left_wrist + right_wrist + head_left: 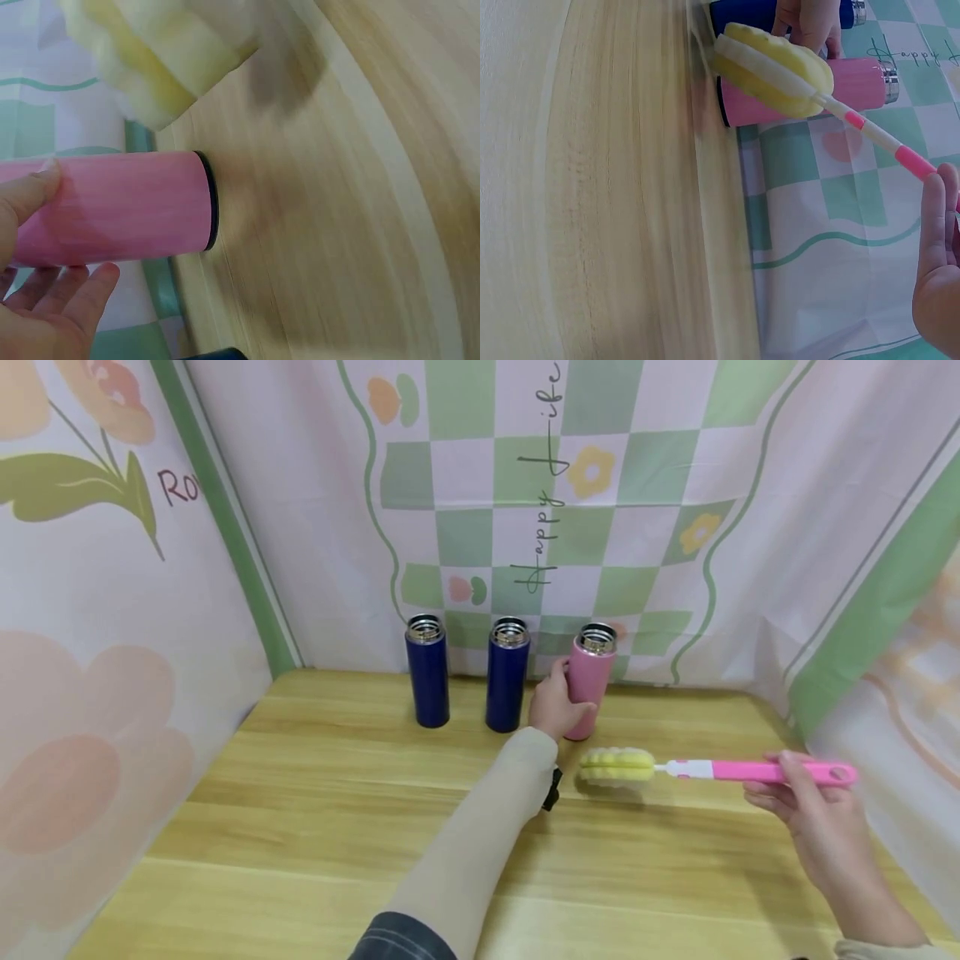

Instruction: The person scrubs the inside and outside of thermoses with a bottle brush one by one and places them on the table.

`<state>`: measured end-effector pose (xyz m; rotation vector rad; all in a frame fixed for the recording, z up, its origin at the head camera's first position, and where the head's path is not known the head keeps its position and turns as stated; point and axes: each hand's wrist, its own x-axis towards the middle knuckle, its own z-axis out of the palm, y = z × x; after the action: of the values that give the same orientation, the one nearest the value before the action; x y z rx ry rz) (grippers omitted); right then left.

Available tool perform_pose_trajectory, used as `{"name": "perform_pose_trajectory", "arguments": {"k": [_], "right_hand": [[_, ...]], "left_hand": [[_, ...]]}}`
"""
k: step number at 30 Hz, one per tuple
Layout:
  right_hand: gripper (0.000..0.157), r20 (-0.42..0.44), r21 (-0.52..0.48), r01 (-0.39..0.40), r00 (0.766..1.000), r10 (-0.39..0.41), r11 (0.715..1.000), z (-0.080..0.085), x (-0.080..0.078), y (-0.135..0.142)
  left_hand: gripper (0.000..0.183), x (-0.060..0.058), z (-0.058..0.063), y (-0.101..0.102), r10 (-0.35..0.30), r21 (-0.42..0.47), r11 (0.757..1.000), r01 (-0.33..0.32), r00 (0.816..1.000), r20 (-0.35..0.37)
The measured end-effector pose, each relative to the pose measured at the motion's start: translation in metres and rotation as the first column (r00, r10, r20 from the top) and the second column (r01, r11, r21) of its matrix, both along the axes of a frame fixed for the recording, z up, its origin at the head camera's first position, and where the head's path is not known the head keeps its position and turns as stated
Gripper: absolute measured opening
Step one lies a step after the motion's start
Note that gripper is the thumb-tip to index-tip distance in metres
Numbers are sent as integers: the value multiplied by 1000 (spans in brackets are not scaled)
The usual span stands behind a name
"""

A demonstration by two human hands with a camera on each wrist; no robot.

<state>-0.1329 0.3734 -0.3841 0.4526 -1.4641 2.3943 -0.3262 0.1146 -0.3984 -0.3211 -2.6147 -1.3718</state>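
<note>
An uncapped pink thermos bottle (590, 681) stands at the back of the table, its steel mouth facing up. Thumb and fingers of my left hand (557, 703) grip its side; in the left wrist view the thumb (36, 187) lies along one side and the fingers (90, 296) along the other. My right hand (821, 810) holds the pink handle of a bottle brush (750, 772). The brush's yellow sponge head (618, 766) points left, in front of the pink bottle and apart from its mouth. In the right wrist view the sponge head (776, 71) partly covers the bottle.
Two dark blue thermos bottles, one in the middle (507, 677) and one farther left (428, 672), stand upright and uncapped in a row with the pink one. A printed curtain (465, 535) hangs right behind the wooden table (315, 827), with more cloth at both sides.
</note>
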Motion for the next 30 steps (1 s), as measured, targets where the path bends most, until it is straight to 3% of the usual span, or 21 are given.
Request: {"name": "perform_pose_trajectory", "arguments": {"k": [8,11,14,19,21,24,26,30], "right_hand": [[25,-50,83,67,997,-63,994,5,0,-5],[21,-34,151,129,991,-126,980,7,2,-7],[20,-8,271,192,980,-197,943,8,4,-7],[22,8,466,243,960,-279,850,6,8,-6],[22,6,514,253,954,-299,820,5,8,-6],[24,4,600,273,939,-344,752,5,8,-7],[26,6,678,280,923,-386,680,6,9,-7],[33,-16,829,263,894,-449,493,8,12,-6]], "left_hand": [[83,5,1,7,46,36,998,-46,999,11],[85,8,-1,5,19,111,994,-21,1000,18],[90,13,-3,0,-44,203,979,32,998,51],[93,26,-4,-13,-145,297,949,111,985,97],[93,31,-4,-18,-180,314,939,137,978,110],[94,37,-3,-26,-219,318,932,171,968,120],[95,40,-1,-31,-235,307,933,187,964,126],[93,45,2,-39,-259,285,934,214,957,130]]}}
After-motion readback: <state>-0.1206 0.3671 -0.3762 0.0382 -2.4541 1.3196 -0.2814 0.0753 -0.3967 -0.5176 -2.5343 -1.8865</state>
